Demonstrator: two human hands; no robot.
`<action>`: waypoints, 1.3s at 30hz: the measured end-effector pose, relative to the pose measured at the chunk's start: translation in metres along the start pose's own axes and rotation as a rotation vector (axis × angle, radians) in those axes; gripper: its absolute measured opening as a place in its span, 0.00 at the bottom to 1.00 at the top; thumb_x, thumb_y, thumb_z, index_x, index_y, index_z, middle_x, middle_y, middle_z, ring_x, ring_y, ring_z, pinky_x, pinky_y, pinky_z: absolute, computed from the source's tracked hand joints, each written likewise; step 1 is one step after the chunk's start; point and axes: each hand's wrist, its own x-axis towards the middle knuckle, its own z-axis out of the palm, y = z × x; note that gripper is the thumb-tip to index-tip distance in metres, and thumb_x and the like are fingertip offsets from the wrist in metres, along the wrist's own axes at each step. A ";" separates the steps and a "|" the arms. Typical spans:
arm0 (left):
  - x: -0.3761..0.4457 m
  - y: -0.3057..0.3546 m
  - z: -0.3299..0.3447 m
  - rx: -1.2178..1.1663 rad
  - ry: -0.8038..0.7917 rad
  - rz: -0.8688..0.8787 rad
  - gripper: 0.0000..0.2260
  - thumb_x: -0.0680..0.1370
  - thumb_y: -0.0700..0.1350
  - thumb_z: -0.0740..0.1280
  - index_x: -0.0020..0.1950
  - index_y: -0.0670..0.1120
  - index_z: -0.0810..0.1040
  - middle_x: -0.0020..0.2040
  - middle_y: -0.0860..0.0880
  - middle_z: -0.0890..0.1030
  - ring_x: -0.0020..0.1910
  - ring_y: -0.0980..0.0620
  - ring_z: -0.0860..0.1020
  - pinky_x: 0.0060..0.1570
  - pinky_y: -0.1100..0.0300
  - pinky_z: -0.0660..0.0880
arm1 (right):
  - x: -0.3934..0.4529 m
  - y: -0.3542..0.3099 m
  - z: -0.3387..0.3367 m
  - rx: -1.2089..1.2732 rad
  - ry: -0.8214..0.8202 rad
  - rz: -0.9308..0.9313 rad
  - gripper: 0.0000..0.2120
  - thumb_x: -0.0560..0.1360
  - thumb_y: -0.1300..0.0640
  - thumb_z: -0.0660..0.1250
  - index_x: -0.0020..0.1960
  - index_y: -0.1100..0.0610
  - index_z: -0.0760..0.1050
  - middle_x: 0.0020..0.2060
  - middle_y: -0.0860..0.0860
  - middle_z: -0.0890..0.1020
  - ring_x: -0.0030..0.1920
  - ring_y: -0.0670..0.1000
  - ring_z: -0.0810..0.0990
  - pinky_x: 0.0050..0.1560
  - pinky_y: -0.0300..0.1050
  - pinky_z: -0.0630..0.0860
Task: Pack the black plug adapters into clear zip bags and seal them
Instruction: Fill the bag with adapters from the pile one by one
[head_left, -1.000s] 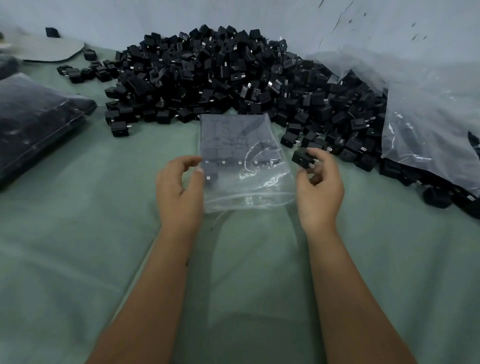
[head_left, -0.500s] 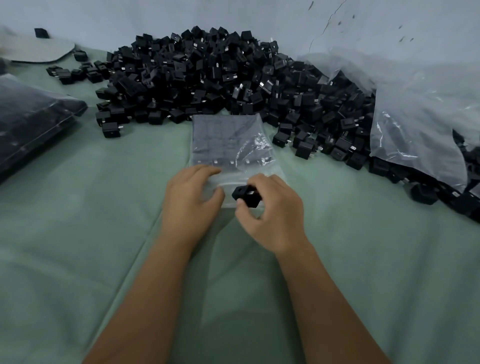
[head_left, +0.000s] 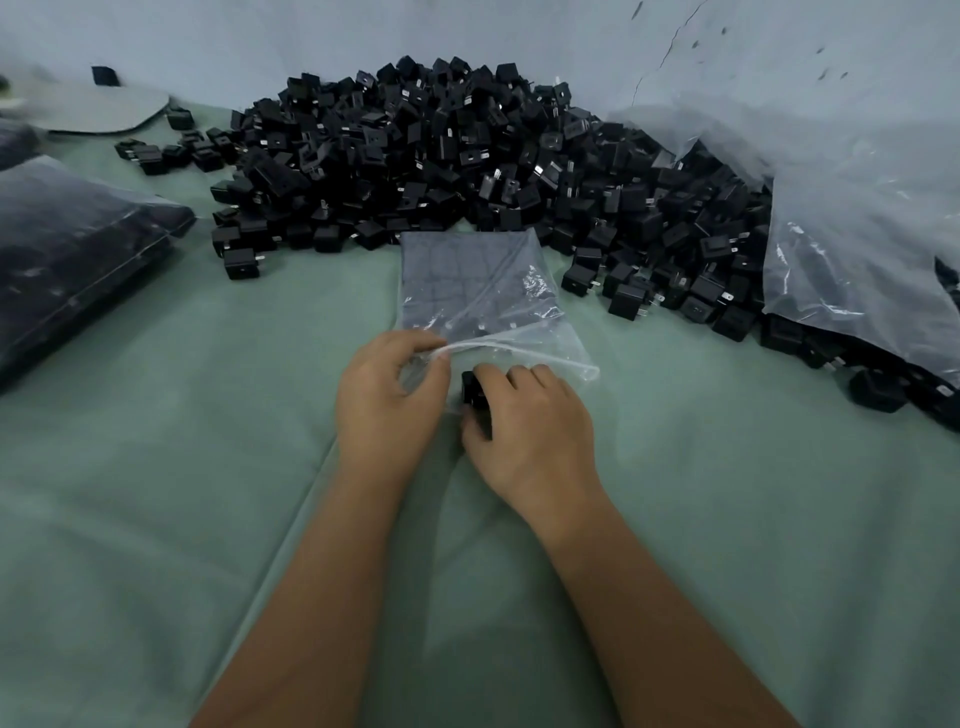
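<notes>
1. Two hands meet at the near mouth of the clear zip bag (head_left: 480, 291), which lies flat on the green cloth (head_left: 156, 493) just in front of the adapter pile (head_left: 467, 156).
2. My left hand (head_left: 387, 400) pinches the bag's upper lip between thumb and curled fingers, lifting it so I see the mouth gape.
3. My right hand (head_left: 530, 431) has its fingers clamped on one black plug adapter (head_left: 474, 395), right at the opening.
4. I can make out more adapters packed in rows inside the bag.
5. Filled bags (head_left: 67, 249) sit well apart at far left; a large loose plastic bag (head_left: 857, 234) lies at right.
</notes>
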 end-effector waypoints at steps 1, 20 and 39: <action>0.000 0.001 0.000 -0.010 0.002 0.010 0.08 0.73 0.47 0.67 0.49 0.47 0.84 0.47 0.58 0.80 0.50 0.58 0.78 0.55 0.71 0.70 | 0.002 0.000 0.000 -0.006 -0.012 0.008 0.09 0.69 0.54 0.71 0.47 0.56 0.79 0.36 0.52 0.80 0.40 0.56 0.78 0.40 0.46 0.72; 0.007 -0.009 0.000 -0.353 0.160 -0.386 0.10 0.82 0.46 0.59 0.63 0.51 0.71 0.52 0.56 0.79 0.39 0.75 0.73 0.38 0.78 0.66 | 0.003 0.007 -0.003 0.472 -0.122 0.165 0.15 0.68 0.54 0.64 0.51 0.53 0.83 0.47 0.49 0.81 0.53 0.52 0.77 0.59 0.50 0.72; 0.010 -0.008 0.004 -0.249 0.073 -0.417 0.19 0.73 0.57 0.56 0.60 0.53 0.74 0.43 0.61 0.80 0.49 0.57 0.78 0.53 0.54 0.74 | 0.017 0.001 0.007 0.328 -0.244 0.070 0.21 0.71 0.50 0.64 0.63 0.47 0.77 0.55 0.49 0.82 0.60 0.53 0.75 0.64 0.50 0.69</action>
